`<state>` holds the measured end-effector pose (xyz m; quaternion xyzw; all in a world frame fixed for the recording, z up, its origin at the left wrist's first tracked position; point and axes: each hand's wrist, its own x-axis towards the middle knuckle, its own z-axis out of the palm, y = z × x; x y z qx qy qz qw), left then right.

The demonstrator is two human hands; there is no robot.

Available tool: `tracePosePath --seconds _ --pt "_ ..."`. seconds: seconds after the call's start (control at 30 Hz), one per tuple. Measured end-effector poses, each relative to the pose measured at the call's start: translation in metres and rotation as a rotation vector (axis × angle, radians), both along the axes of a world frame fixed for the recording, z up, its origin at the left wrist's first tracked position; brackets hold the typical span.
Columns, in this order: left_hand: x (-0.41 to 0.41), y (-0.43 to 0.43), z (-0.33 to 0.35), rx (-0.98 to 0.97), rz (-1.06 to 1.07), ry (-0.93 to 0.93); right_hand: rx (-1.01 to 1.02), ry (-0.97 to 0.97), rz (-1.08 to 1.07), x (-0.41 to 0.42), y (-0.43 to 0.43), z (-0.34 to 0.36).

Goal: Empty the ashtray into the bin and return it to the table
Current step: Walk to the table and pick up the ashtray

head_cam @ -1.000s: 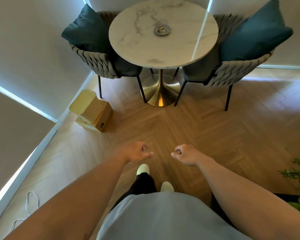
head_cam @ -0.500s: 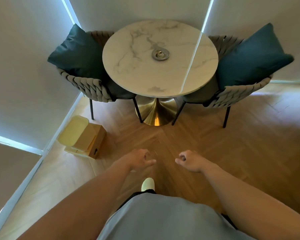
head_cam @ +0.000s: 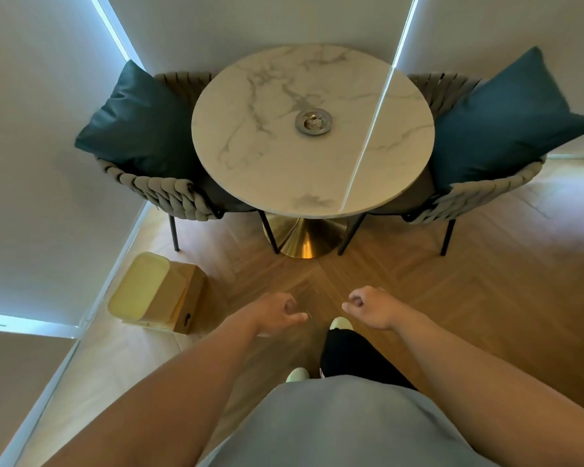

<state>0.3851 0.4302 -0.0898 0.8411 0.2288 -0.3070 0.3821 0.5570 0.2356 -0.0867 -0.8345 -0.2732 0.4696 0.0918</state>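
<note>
We see no brand, label or readable writing on anything here. The ashtray [head_cam: 314, 121], a round metal dish with pale scraps in its bowl, sits on the round marble table [head_cam: 267, 170], a little past the middle of the top toward its far edge and slightly right of centre, well clear of every rim. A thin bright line of light crosses the right part of the tabletop from far edge to near edge. The table stands on a gold pedestal base [head_cam: 304, 239].

The bin [head_cam: 142, 291], pale yellow with a closed lid, is on the wooden floor against the left wall, touching a brown cardboard box [head_cam: 191, 299] on its right. It lies left of and nearer to us than the table.

Our left hand [head_cam: 275, 313] and right hand [head_cam: 368, 306] hang in front of the body over bare floor, well short of the table's near edge. Both are loosely curled with the fingers bent inward, and neither holds anything.

Two woven chairs flank the table: the left chair [head_cam: 169, 193] carries a teal cushion [head_cam: 139, 123], the right chair [head_cam: 469, 197] another teal cushion [head_cam: 506, 119]. Their seats tuck under the table's left and right edges. The near edge of the table faces open herringbone floor [head_cam: 452, 298], with bare boards between us and the pedestal and also between us and the bin.
</note>
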Motion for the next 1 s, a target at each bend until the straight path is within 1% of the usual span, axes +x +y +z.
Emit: tracePosePath --seconds 0.23,0.43,0.67,1.0 --pt "0.050 0.034 0.006 0.040 0.034 0.020 0.016 -0.007 0.037 0.051 0.041 0.000" --pt "0.111 0.057 0.011 0.064 0.080 0.030 0.014 -0.028 0.067 0.114 0.068 -0.001" --pt "0.170 0.063 0.015 0.059 0.131 0.027 -0.012 -0.048 0.142 0.179 0.087 0.001" --pt "0.227 0.097 0.018 0.007 0.149 0.001 0.026 -0.015 0.151 0.229 0.122 0.004"
